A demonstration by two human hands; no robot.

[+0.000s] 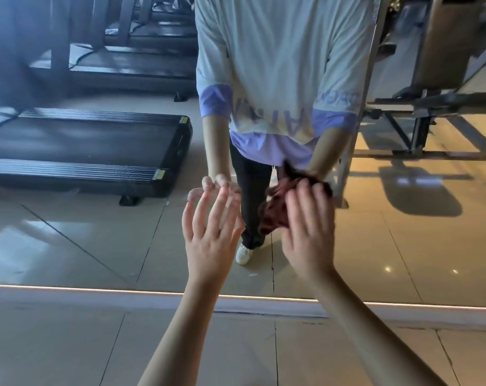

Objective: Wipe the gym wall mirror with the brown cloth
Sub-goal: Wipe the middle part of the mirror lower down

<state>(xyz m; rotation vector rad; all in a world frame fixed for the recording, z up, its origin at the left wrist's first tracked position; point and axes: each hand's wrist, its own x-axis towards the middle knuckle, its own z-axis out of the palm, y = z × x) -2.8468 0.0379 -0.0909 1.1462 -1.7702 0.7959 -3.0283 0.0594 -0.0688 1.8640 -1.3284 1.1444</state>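
The right hand (308,232) pressed the cloth (275,213) flat to the mirror (69,232) with straight fingers to wipe, while the left hand (211,232), spread and empty, hovered just left.

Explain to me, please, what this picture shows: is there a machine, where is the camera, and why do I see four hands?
There is no machine. A person wears one camera on the head, so this single picture is their own view. They face a wall mirror; the figure in the pale shirt, with its two hands, is only a reflection. The right hand presses a brown cloth against the glass with straight fingers. The left hand is open and holds nothing, fingertips at the glass. The treadmill is reflected too. Tiled floor lies below.
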